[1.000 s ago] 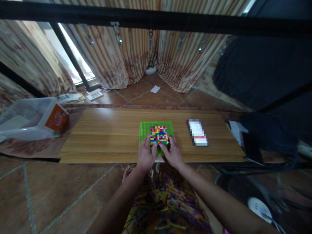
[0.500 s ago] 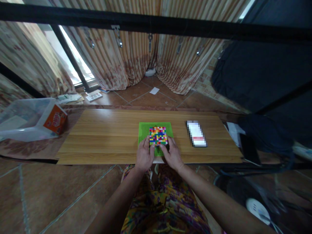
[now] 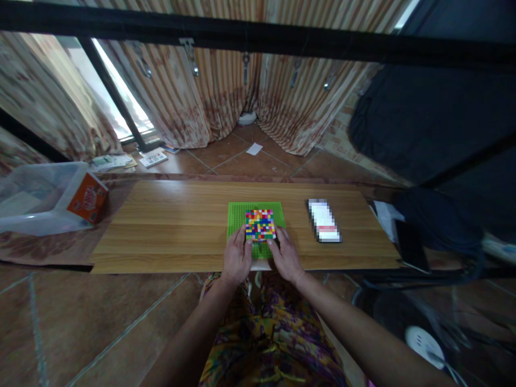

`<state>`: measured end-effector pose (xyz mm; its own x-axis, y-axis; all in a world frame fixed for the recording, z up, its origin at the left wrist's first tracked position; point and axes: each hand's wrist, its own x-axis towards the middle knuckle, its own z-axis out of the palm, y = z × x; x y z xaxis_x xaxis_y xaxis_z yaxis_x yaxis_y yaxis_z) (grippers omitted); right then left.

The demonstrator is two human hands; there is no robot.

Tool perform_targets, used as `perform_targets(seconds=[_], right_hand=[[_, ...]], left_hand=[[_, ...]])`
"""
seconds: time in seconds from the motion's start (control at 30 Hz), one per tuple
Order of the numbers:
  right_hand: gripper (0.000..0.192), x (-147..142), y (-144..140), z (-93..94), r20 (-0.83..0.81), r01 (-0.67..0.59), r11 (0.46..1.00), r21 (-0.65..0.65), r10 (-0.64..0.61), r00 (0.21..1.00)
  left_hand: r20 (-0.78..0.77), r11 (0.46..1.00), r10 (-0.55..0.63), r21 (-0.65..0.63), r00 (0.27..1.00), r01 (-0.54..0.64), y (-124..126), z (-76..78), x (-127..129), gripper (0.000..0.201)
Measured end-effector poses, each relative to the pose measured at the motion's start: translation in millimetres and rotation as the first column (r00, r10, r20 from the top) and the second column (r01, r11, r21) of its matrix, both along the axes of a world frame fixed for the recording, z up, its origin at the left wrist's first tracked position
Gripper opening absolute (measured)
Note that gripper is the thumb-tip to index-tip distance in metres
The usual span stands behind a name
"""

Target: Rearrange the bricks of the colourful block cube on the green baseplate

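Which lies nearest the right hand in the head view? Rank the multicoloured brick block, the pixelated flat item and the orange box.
1. Multicoloured brick block: at the right hand fingertips, on the green baseplate.
2. Pixelated flat item: to the right, on the table.
3. Orange box: far left, off the table.

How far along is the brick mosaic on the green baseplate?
Done: a square block of multicoloured bricks covers the middle of the green baseplate, with no gaps that I can make out. In hand: the left hand and right hand rest at the block's near corners, holding no loose brick. Left: a bare green border on the far, left and right sides; no spare bricks are visible on the wooden board.
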<state>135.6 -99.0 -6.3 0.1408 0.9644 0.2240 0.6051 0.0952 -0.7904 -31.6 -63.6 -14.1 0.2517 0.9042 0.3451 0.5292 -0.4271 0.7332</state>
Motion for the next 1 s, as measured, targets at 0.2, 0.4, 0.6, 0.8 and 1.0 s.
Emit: perform_targets(seconds=[0.2, 0.4, 0.6, 0.8, 1.0], right_hand=[[0.049, -3, 0, 1.7, 0.042, 0.009, 1.0, 0.005, -0.009, 0.999], [0.052, -6, 1, 2.7, 0.071, 0.042, 0.999, 0.013, -0.043, 0.997], [0.052, -6, 1, 3.0, 0.083, 0.054, 0.999, 0.0, -0.054, 0.995], [0.051, -6, 1, 1.3, 0.077, 0.062, 0.998, 0.013, -0.062, 0.995], [0.05, -6, 2, 2.5, 0.064, 0.053, 0.999, 0.008, -0.053, 0.997]], left_hand=[[-0.043, 1.0, 0.017, 0.02, 0.999, -0.016, -1, 0.7, 2, 0.044], [-0.058, 0.996, 0.079, 0.049, 0.995, -0.076, -3, 2.7, 8, 0.048], [-0.015, 0.995, 0.098, 0.032, 0.995, -0.097, -2, 3.6, 11, 0.049], [0.062, 0.996, 0.092, -0.01, 0.994, -0.092, -1, 5.2, 10, 0.045], [0.067, 0.996, 0.084, 0.024, 0.994, -0.086, -1, 4.8, 8, 0.046]])
